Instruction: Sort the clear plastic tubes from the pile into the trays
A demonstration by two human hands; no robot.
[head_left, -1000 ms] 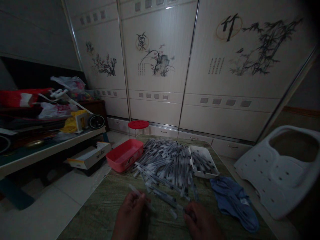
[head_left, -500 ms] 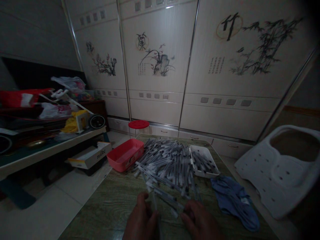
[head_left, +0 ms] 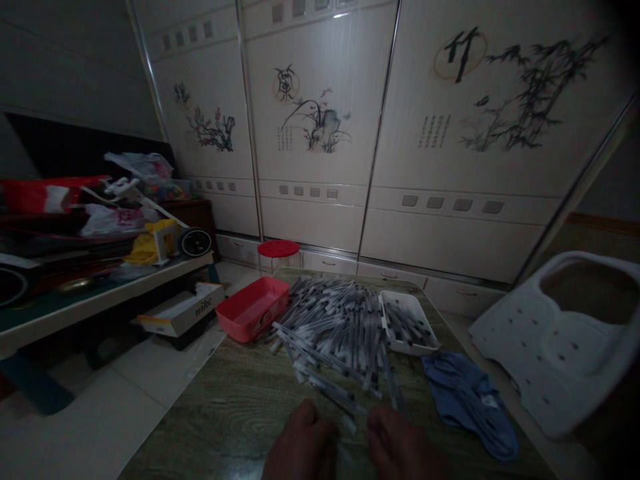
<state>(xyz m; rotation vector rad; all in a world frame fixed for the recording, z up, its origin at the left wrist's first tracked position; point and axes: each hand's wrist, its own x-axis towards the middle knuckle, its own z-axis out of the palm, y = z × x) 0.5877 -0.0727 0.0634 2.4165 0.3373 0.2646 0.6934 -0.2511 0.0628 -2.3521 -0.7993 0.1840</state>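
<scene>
Head view: a pile of clear pens with dark parts [head_left: 335, 320] spreads across the middle of the wood-grained table [head_left: 235, 400], a few strays lying at its near edge. On the near side of the pile, the left hand [head_left: 304, 443] and the right hand [head_left: 403, 447] face each other, close together. Both grips are curled nearly closed; a blurred, clear sliver shows between them, and I cannot tell whether either has hold of it. A short clear piece [head_left: 349, 423] lies between the fingers and the pile.

Just left of the pile stands a red box [head_left: 239, 328], its printed side too dim to read. Touching the pile's right is a white tray [head_left: 413, 349] holding more pens; nearer than that tray, right of the pile, lies a blue cloth [head_left: 467, 403] with a small pale, illegible tag.

Well left of the pile, below table height, an open carton [head_left: 170, 323] reads "nike". Beyond the pile are a red stool [head_left: 279, 249] and pale wardrobe doors [head_left: 320, 220], lettered 竹 at right and apparently 蘭 in the middle; their small text columns are unreadable.
</scene>
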